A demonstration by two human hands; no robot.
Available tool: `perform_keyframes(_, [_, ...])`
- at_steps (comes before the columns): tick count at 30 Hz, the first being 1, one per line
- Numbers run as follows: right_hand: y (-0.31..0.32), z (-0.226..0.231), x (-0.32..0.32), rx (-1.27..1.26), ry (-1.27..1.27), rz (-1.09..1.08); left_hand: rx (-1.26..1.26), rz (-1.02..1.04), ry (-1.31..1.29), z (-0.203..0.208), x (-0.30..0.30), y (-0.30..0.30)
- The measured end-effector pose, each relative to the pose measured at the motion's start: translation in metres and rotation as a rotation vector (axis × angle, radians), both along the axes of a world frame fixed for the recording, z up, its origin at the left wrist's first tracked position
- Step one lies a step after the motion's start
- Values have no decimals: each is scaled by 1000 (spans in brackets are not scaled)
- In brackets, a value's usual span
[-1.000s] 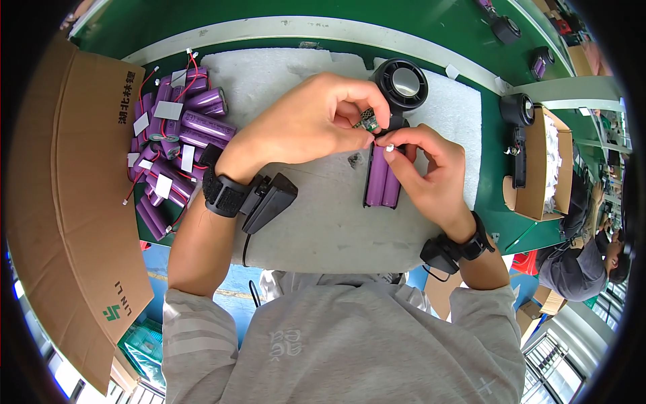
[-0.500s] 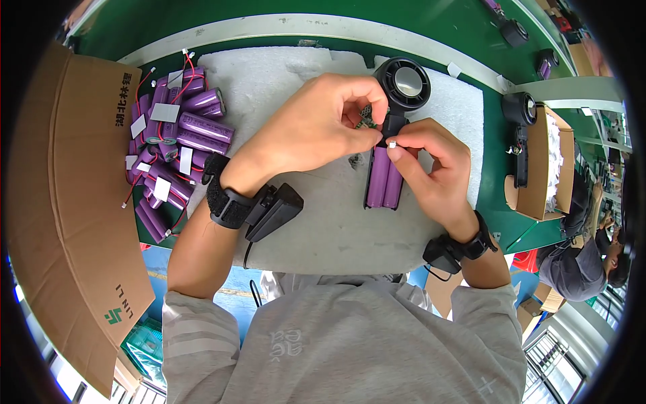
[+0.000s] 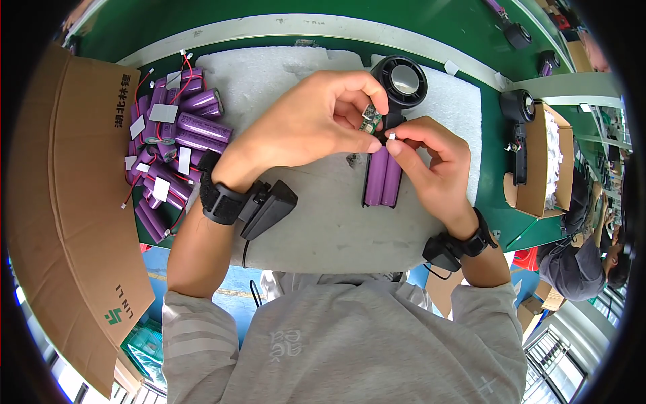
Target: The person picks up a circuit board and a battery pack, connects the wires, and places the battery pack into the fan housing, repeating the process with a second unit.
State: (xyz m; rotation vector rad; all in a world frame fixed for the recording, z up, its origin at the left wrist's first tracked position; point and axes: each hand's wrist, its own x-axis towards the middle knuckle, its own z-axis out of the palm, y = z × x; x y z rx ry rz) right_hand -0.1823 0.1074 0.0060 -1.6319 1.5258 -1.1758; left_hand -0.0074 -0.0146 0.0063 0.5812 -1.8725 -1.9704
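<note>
A handheld fan (image 3: 406,80) with a round black head lies on the foam pad, its handle pointing toward me. Two purple battery cells (image 3: 382,176) sit side by side in the opened handle. My left hand (image 3: 313,124) pinches a small green circuit board (image 3: 369,120) between thumb and fingers, just over the top of the handle. Close beside it, my right hand (image 3: 434,161) holds a small white connector (image 3: 391,136) between thumb and forefinger. Fingers hide the board's lower end and any wires behind the connector.
Purple battery packs (image 3: 202,128) with red leads are heaped on the left, beside a large cardboard box (image 3: 81,202). The foam pad (image 3: 309,222) covers the bench before me. At right stand another fan (image 3: 519,135) and a small open carton (image 3: 531,161); a person (image 3: 572,269) sits beyond.
The circuit board has turned and shows more of its green face in my left fingers. My right hand has raised the white connector slightly. The fan has barely shifted.
</note>
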Motion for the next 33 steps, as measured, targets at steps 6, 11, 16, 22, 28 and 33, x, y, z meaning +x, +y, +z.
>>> perform_keyframes(6, [-1, 1, 1, -56, 45, 1, 105, -89, 18, 0, 3, -4])
perform_keyframes(11, [0, 1, 6, -76, 80, -18, 90, -96, -32, 3, 4, -6])
perform_keyframes(16, [-2, 0, 6, -105, 109, -34, 55, -107, -40, 1, 4, -8])
perform_keyframes(22, [-3, -2, 7, -157, 203, -56, 62, -100, -40, 4, 3, -6])
perform_keyframes(28, [-3, -2, 8, -186, 204, -54, 25, -49, 0, 2, 2, -4])
perform_keyframes(33, [-3, -3, 6, -213, 221, -43, 28, -40, -7, 1, 2, -5])
